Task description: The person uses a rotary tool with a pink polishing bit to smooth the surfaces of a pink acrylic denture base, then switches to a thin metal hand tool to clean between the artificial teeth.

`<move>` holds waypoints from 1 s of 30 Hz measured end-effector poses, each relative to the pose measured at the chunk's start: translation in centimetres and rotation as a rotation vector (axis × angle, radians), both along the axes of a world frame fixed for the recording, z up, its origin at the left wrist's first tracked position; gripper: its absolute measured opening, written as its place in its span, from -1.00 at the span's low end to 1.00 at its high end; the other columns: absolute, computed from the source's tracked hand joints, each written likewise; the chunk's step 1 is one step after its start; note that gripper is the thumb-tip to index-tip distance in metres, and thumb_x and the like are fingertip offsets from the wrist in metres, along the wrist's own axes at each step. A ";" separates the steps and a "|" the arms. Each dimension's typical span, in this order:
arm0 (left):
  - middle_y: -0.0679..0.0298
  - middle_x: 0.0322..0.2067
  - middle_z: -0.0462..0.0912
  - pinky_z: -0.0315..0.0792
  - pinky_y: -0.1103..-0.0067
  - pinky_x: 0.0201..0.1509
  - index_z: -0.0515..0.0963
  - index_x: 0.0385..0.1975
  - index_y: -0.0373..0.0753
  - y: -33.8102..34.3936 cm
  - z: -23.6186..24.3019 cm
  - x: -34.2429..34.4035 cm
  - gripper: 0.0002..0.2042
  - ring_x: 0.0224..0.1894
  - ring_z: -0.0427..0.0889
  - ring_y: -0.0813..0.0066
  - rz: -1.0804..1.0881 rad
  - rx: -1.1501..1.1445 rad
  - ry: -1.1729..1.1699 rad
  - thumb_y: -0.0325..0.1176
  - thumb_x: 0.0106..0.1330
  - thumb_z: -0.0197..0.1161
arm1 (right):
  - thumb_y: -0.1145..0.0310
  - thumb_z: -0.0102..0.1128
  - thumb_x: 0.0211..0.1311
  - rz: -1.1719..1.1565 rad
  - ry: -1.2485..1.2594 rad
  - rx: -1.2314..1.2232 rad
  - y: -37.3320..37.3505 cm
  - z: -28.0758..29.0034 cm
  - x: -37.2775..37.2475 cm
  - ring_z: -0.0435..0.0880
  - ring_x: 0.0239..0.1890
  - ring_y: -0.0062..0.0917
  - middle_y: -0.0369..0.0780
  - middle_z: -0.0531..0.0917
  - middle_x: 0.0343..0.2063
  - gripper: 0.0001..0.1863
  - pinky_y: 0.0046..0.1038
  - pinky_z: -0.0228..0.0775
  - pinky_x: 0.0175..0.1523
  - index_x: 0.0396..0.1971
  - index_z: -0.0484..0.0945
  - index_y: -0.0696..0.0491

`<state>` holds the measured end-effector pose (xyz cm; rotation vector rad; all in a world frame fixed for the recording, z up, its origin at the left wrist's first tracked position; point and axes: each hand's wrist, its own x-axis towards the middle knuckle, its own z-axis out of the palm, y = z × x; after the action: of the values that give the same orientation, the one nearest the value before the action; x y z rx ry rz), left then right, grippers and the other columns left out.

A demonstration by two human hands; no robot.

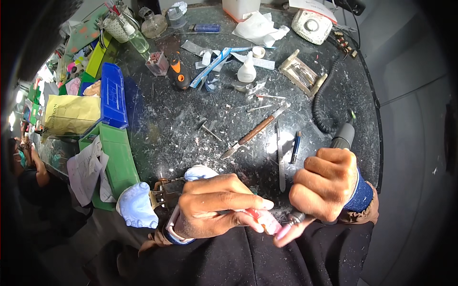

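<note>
At the lower middle, my left hand [217, 205] grips a small pink and red moulded dental piece [263, 220] between fingers and thumb. My right hand [322, 183] is closed around a grey rotary handpiece [342, 136] with a coiled black cord; its pinkish tip is at the piece, touching or very close, and my right thumb reaches underneath. A pale blue dental cast [136, 206] on a metal articulator [162, 195] lies left of my hands, with another pale blue cast [198, 170] partly behind my left hand.
The dark worktop [176, 124] holds a wooden-handled knife [255, 129], metal tool [281, 167], paper strips [214, 66], white control box [311, 26] and tool holder [301, 71]. Blue [113, 95] and green [117, 162] bins stand left. Beyond them, another person's arm [38, 164] shows.
</note>
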<state>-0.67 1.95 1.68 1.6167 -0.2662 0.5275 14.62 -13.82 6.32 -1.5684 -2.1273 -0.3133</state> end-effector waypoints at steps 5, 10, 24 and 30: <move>0.12 -0.53 0.64 0.26 0.67 -0.63 0.59 -0.38 -0.41 -0.1 -0.1 0.1 -0.79 -0.64 0.54 0.55 0.008 -0.009 -0.018 -0.38 0.10 0.35 | -0.36 0.09 -0.15 -0.055 0.040 -0.028 0.3 0.2 0.2 0.27 -0.81 -0.65 -0.40 0.19 -0.78 -0.36 -0.58 0.08 -0.73 -0.77 0.22 -0.03; 0.19 -0.53 0.61 0.42 0.69 -0.55 0.62 -0.28 -0.37 0.0 0.1 -0.1 -0.74 -0.56 0.60 0.55 0.010 -0.024 0.008 -0.47 0.00 0.38 | -0.55 0.06 -0.42 -0.058 0.055 -0.003 0.7 -0.6 0.3 0.09 -0.86 -0.68 -0.41 0.08 -0.85 -0.21 -0.59 -0.19 -0.73 -0.85 0.09 -0.04; 0.13 -0.56 0.62 0.30 0.71 -0.67 0.61 -0.40 -0.43 0.2 -0.6 0.2 -0.82 -0.67 0.54 0.56 0.036 0.036 -0.057 -0.50 0.00 0.39 | -0.52 0.06 -0.38 -0.068 0.011 0.077 0.6 -1.2 0.5 0.07 -0.86 -0.69 -0.42 0.09 -0.86 -0.24 -0.59 -0.22 -0.73 -0.87 0.11 -0.04; 0.21 -0.51 0.62 0.38 0.70 -0.58 0.61 -0.27 -0.39 0.1 -0.3 -0.1 -0.66 -0.57 0.57 0.56 0.051 0.017 -0.016 -0.44 -0.09 0.44 | -0.52 0.05 -0.41 -0.079 -0.014 0.076 0.6 -1.2 0.6 0.08 -0.86 -0.69 -0.42 0.08 -0.85 -0.24 -0.60 -0.21 -0.73 -0.87 0.11 -0.04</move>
<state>-0.78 2.01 1.35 1.6403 -0.2422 0.5785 15.17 -13.19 5.15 -1.6133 -2.0421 -0.4279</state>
